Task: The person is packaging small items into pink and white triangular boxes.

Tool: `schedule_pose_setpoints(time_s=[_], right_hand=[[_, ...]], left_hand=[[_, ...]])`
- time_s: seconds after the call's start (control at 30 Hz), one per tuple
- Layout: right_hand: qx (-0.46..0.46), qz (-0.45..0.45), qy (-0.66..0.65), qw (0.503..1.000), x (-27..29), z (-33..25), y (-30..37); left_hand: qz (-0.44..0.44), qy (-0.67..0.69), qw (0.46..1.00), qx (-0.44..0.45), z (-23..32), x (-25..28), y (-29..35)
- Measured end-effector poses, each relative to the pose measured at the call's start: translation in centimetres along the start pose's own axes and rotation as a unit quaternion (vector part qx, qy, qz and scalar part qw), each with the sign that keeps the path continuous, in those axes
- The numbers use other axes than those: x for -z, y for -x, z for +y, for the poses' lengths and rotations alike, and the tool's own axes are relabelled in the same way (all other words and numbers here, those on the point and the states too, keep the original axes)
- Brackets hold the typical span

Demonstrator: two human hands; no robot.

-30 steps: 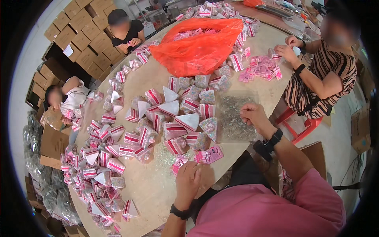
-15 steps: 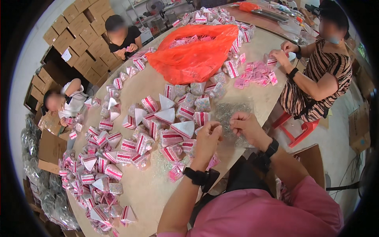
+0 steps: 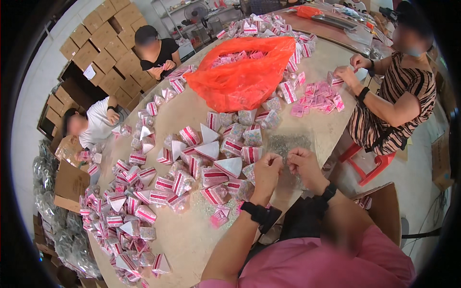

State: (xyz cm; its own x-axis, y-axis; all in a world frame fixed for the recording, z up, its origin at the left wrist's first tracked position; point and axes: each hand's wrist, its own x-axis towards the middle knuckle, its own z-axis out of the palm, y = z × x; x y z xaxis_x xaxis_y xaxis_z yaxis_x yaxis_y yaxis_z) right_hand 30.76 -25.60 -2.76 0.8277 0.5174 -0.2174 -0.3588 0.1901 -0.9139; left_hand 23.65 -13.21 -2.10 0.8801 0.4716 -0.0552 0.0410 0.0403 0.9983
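Close together over the near table edge, my two hands are both pinched. My left hand (image 3: 267, 175) has thumb and fingertips pressed together beside the cake-slice pieces. Level with it on the right, my right hand (image 3: 305, 167) is closed the same way. Whatever sits between the fingertips is too small or too clear to make out. Just beyond the hands lies a flat patch of small, shiny clear pieces (image 3: 289, 142). Left of my hands is a heap of wrapped pink-and-white cake-slice shaped pieces (image 3: 211, 150). A few pink cards (image 3: 220, 217) lie near my left wrist.
A big red plastic bag (image 3: 235, 89) holding pink pieces stands mid-table. More wrapped slices (image 3: 120, 225) cover the left side. At right, a person (image 3: 401, 91) works beside a pile of pink cards (image 3: 317, 100). Two other people sit across. A cardboard box (image 3: 379, 211) is by my right side.
The whole view has shifted a little right and down. My hands have come nearer each other, both still pinched. The person at far left has lowered an arm from the head.
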Motion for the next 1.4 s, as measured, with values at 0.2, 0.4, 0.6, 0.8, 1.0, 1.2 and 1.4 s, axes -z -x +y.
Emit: schedule_pose_setpoints(time_s=[0.2, 0.4, 0.6, 0.8, 1.0, 1.2, 1.4], right_hand=[[-0.013, -0.005, -0.059, 0.998, -0.4, 0.3, 0.0], [-0.045, -0.049, -0.133, 0.989, -0.8, -0.6, 0.5], [-0.034, -0.068, -0.020, 0.997, -0.3, 0.1, 0.2], [-0.006, -0.045, -0.031, 0.999, -0.7, -0.4, 0.1], [0.048, -0.017, -0.060, 0.997, -1.6, 0.0, 0.1], [0.071, 0.048, 0.051, 0.995, -0.9, 0.0, -0.9], [0.334, 0.063, 0.424, 0.839, 0.6, 1.1, -1.6]], left_hand=[[0.040, 0.048, 0.998, 0.000, -0.1, -0.8, -0.5], [0.061, 0.104, 0.993, 0.005, -0.3, -1.3, -0.4], [0.072, 0.109, 0.991, 0.031, -0.1, -1.7, -0.2], [0.093, 0.068, 0.993, -0.016, -0.4, -1.2, 0.2], [0.101, 0.060, 0.993, -0.028, 0.0, -0.8, 0.6], [0.111, 0.063, 0.992, -0.023, -0.9, 0.4, 0.7], [0.104, 0.132, 0.985, 0.025, 0.1, 0.6, 1.4]])
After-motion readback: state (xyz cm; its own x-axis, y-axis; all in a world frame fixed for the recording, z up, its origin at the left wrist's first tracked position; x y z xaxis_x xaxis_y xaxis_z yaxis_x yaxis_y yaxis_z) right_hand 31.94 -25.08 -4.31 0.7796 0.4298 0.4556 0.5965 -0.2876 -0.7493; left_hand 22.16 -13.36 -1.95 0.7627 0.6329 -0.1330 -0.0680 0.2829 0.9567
